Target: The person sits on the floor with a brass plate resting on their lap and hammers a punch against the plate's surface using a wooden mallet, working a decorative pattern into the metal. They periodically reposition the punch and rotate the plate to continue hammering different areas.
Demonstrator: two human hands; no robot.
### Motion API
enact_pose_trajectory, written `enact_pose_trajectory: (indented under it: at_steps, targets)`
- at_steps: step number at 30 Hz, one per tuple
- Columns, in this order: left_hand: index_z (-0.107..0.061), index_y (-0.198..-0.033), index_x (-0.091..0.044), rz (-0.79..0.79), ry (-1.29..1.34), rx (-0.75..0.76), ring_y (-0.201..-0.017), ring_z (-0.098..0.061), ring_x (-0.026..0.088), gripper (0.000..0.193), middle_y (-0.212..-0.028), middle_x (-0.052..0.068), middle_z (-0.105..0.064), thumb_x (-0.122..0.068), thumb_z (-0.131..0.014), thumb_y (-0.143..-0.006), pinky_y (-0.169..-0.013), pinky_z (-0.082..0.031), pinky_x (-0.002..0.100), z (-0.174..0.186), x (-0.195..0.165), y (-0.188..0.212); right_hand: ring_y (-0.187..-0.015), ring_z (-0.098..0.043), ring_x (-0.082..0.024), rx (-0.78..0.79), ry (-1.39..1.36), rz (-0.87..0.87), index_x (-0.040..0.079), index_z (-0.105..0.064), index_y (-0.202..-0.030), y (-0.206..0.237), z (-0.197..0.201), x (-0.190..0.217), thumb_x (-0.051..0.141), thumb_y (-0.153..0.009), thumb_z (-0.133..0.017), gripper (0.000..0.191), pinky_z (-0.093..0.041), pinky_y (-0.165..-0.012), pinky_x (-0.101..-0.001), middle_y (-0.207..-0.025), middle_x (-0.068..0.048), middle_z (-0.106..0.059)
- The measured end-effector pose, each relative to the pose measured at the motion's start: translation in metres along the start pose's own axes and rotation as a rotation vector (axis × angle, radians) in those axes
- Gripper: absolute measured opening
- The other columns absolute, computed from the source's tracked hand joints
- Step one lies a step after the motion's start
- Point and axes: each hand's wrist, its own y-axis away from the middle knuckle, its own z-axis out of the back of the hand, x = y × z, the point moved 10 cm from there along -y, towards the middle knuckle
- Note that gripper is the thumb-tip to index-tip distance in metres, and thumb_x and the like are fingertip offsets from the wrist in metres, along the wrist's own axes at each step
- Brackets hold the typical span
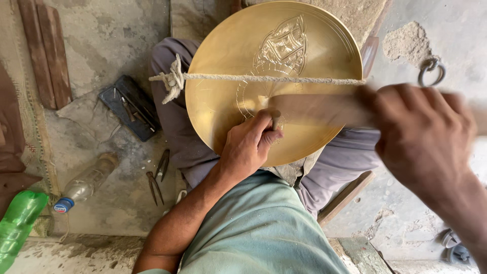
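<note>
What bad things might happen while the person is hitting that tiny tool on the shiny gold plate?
The right hand swings a blurred wooden striker close to the left hand, whose grip pinches a small punch; a miss might hit the fingers. The brass plate rests tilted on the lap, held only by a rope, so it may shift and spoil the engraved pattern.
</note>
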Motion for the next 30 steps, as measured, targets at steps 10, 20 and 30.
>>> enact_pose_trajectory:
  at_steps: [10, 20, 30]
  targets:
    - [-0.055, -0.123, -0.004, 0.006, 0.023, 0.002, -0.085, -0.074, 0.027, 0.03, -0.09, 0.007, -0.069, -0.014, -0.07, -0.1, -0.073, -0.058, 0.038, 0.001, -0.002, 0.0, -0.09, -0.072, -0.02, -0.156, -0.449, -0.129, 0.011, -0.057, -0.13, -0.005, 0.027, -0.012, 0.001, -0.086, -0.065, 0.046, -0.058, -0.08, -0.0377, -0.11, -0.008, -0.074]
    - [-0.054, -0.125, -0.004, 0.042, 0.009, 0.03, -0.081, -0.072, 0.026, 0.032, -0.089, 0.007, -0.068, -0.016, -0.07, -0.1, -0.07, -0.056, 0.038, -0.001, 0.0, 0.0, -0.082, -0.069, -0.026, -0.068, -0.879, -0.272, -0.006, -0.054, -0.136, 0.001, 0.008, -0.023, -0.009, -0.085, -0.062, 0.052, -0.061, -0.065, -0.0375, -0.105, -0.021, -0.069]
    - [-0.055, -0.119, -0.006, 0.015, -0.037, 0.026, -0.081, -0.07, 0.029, 0.027, -0.09, 0.009, -0.067, -0.017, -0.072, -0.101, -0.07, -0.055, 0.04, 0.0, -0.002, 0.0, -0.083, -0.072, -0.017, -0.054, 0.04, -0.036, 0.026, -0.069, -0.126, 0.004, 0.016, 0.002, 0.007, -0.091, -0.074, 0.04, -0.058, -0.082, -0.0364, -0.101, 0.002, -0.078]
